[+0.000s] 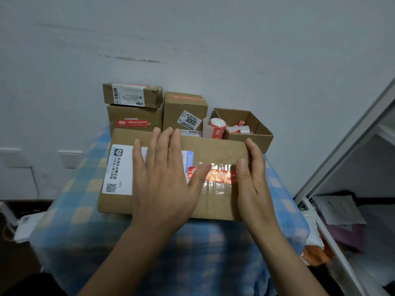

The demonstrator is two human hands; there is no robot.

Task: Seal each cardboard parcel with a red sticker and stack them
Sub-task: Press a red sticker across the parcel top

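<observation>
Fingers (162,142) of the left hand (162,180) lie straight and spread flat on top of the big parcel (213,150), with its thumb pressing the left end of the red sticker (220,175). The right hand (254,184) presses its thumb on the sticker's right end and rests straight fingers against the parcel's right side; neither hand grips anything. The big parcel lies flat across the middle of the table (81,189). Along the far edge a small parcel (132,95) sits on a larger parcel (134,116) at the left, a tall parcel (184,107) stands just beside them, and an open box (252,135) at the right holds a sticker roll (217,128).
</observation>
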